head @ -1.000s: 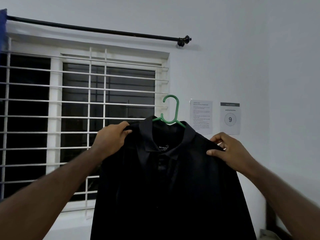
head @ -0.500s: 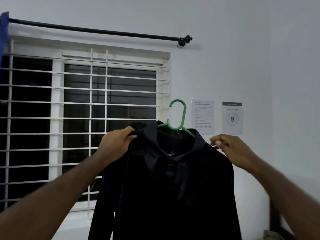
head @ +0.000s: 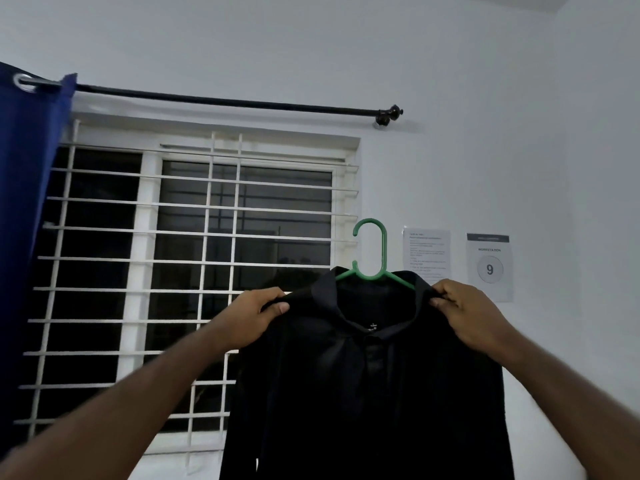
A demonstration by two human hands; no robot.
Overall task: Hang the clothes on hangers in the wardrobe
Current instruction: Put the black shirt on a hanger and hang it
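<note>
Black collared shirt [head: 367,386] draped on green plastic hanger [head: 372,258], held up at both shoulders, hook upright

We see a plain black collared fabric shirt [head: 374,393] on a green plastic hanger [head: 372,252]. The long fabric curtain [head: 24,209] is dark blue, its thin metal rod [head: 225,103] black, the barred window grille [head: 194,233] white, the wall [head: 485,116] pale grey.

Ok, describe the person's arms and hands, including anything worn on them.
Left hand and right hand are bare: no gloves, rings or watch visible. The left forearm and right forearm are uncovered to the frame edge; no sleeve shows.
</note>
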